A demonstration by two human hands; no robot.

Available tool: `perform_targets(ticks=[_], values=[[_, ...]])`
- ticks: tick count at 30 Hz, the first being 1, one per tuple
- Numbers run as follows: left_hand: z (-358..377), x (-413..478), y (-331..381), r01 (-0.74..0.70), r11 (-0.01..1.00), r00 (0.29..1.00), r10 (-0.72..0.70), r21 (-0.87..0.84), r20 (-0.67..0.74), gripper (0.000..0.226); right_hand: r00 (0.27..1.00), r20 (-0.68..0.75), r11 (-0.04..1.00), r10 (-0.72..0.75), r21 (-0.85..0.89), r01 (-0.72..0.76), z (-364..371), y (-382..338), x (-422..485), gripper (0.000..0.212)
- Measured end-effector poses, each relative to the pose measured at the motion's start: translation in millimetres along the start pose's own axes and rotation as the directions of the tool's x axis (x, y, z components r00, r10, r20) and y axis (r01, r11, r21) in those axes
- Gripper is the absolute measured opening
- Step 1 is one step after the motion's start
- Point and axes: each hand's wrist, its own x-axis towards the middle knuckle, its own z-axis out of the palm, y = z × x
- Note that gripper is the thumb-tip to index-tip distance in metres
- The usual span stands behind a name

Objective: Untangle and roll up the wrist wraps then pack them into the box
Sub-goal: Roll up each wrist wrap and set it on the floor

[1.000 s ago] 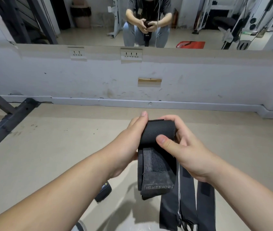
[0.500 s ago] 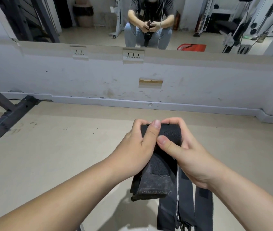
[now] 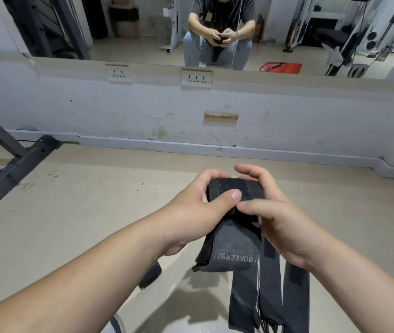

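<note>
**Both hands around a half-rolled wrist wrap above the gym floor**

The fingers [image 3: 229, 197] of the left hand [image 3: 191, 212] curl around the rolled part of a black wrist wrap [image 3: 232, 188], with the thumb lying across its front face. The right hand [image 3: 280, 219] closes on the same roll from the other side. Its thumb presses on the fabric just below the left thumb, and its forefinger arches over the top edge without plainly touching it. The roll sits between the two palms, held in the air in front of the person.

Below the roll, the unrolled tail [image 3: 234, 246] of the wrap hangs down, with a label reading BOKEERSI, upside down, near its end. Behind the tail, further loose straps [image 3: 258, 296] hang towards the bottom edge of the view.

Under the left forearm, a small dark object [image 3: 151, 275] lies on the beige floor [image 3: 95, 212]. At the left stands the foot of a black metal rack [image 3: 10, 169]. Ahead is a scuffed white wall [image 3: 119, 111] with power sockets [image 3: 196, 78], and above it a mirror [image 3: 143, 27] shows the seated person.
</note>
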Motion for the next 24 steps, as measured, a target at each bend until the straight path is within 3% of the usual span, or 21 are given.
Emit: perform_targets(ticks=[3,5,10,16,21,22,24], values=[[0,1,-2,-0.098,0.994,0.995,0.098,0.037,0.004,0.036,0.994,-0.022,0.981,0.104,0.165,-0.099,4,0,2,0.047],[0,1,-1,-0.15,0.986,0.989,0.149,0.078,0.022,0.041,0.988,-0.045,0.973,0.148,0.185,-0.137,3,-1,3,0.038],[-4,7,-3,-0.275,0.952,0.961,0.273,0.137,0.034,0.048,0.968,0.039,0.967,0.246,0.064,-0.248,2,-3,1,0.057],[0,10,-6,-0.3,0.929,0.953,0.303,0.218,0.023,0.051,0.982,-0.019,0.981,0.188,0.055,-0.187,-6,-1,2,0.045],[-2,11,-7,-0.222,0.957,0.975,0.218,0.188,0.039,0.025,0.987,-0.102,0.992,0.127,-0.008,-0.129,-18,4,4,0.041],[-4,12,-6,-0.206,0.963,0.979,0.203,0.173,0.036,0.029,0.988,-0.101,0.993,0.113,-0.031,-0.116,-19,3,4,0.043],[-13,15,-6,-0.163,0.969,0.986,0.157,0.187,0.05,0.059,0.995,-0.056,0.993,0.078,-0.089,-0.083,-23,3,3,0.045]])
